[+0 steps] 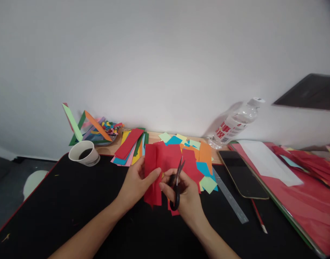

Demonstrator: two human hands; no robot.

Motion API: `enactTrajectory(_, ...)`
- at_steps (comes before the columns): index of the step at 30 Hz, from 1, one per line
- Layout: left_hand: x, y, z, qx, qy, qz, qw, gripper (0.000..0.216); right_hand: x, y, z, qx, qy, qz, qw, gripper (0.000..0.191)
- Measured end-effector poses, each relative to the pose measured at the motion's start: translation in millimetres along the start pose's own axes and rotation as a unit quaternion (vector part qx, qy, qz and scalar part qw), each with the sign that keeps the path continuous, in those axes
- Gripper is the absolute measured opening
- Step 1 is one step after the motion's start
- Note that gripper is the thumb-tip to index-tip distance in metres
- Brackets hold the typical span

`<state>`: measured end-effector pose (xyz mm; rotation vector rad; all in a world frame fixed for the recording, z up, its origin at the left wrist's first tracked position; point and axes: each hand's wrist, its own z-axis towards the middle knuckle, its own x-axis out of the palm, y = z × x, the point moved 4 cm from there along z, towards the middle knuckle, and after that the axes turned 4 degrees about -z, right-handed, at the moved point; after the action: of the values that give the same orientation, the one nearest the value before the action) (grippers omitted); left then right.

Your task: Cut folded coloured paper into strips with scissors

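My left hand [139, 180] pinches a folded red paper strip [151, 160], held upright with the thumb across its front. Close beside it, my right hand [185, 192] grips a pair of black-handled scissors [178, 180], fingers around the handles. The scissors' blades point up and stand slightly apart, with no paper seen between them. Behind the hands lie red paper pieces [188, 162], partly covered by the hands and the scissors. Blue, light green and orange paper scraps [209, 184] spread to the right of them.
At the left stand a paper cup [85, 154] with dark liquid and folded paper strips [73, 122]. Stacked coloured strips [129, 144] lie at the back. To the right are a steel ruler [231, 198], a phone [243, 174], a red pencil [259, 216], a leaning water bottle [232, 126] and red sheets [302, 205].
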<state>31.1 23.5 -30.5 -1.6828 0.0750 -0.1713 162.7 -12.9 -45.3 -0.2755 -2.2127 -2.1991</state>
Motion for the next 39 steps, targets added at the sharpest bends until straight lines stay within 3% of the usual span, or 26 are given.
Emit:
enactTrajectory(4, -3.7, -1.9, 3.0, 0.039, -0.007, 0.033, 0.999, 0.048, -6.6, 5.1, -0.3, -0.056, -0.04, -0.07, 0.995, 0.021)
enactTrajectory(9, -9.8, -5.8, 2.1, 0.101, -0.014, 0.049, 0.994, 0.015, -16.9, 8.6, 0.8, -0.11, -0.116, -0.099, 0.982, 0.015)
enactTrajectory(13, -7.7, -21.6, -4.3, 0.19, -0.003, 0.064, 0.98, 0.009, -31.4, 10.4, 5.9, -0.103, -0.2, -0.104, 0.969, 0.02)
enactTrajectory(15, -4.5, -27.3, -6.7, 0.223, 0.019, 0.055, 0.973, 0.012, -36.9, 9.4, 9.9, -0.073, -0.212, -0.076, 0.972, 0.025)
enactTrajectory(20, -4.2, -26.0, -8.3, 0.262, 0.013, 0.058, 0.963, 0.016, -27.3, -3.3, 16.2, 0.04, -0.083, 0.06, 0.994, 0.035)
enactTrajectory(25, -7.9, -21.5, -8.5, 0.24, -0.024, 0.052, 0.969, 0.008, -7.0, -10.2, 7.6, 0.124, 0.045, 0.167, 0.977, 0.037)
enactTrajectory(30, -4.9, -19.6, -7.0, 0.213, -0.001, -0.011, 0.977, 0.006, -2.5, -8.8, 3.0, 0.157, 0.067, 0.199, 0.965, 0.04)
enactTrajectory(34, -3.8, -20.6, -7.7, 0.227, 0.012, -0.023, 0.974, 0.003, -2.5, -10.6, 4.6, 0.13, 0.056, 0.203, 0.969, 0.032)
enactTrajectory(39, -6.8, -17.5, -8.1, 0.205, 0.022, -0.011, 0.978, 0.006, 4.3, -13.5, 0.8, 0.144, 0.11, 0.224, 0.957, 0.03)
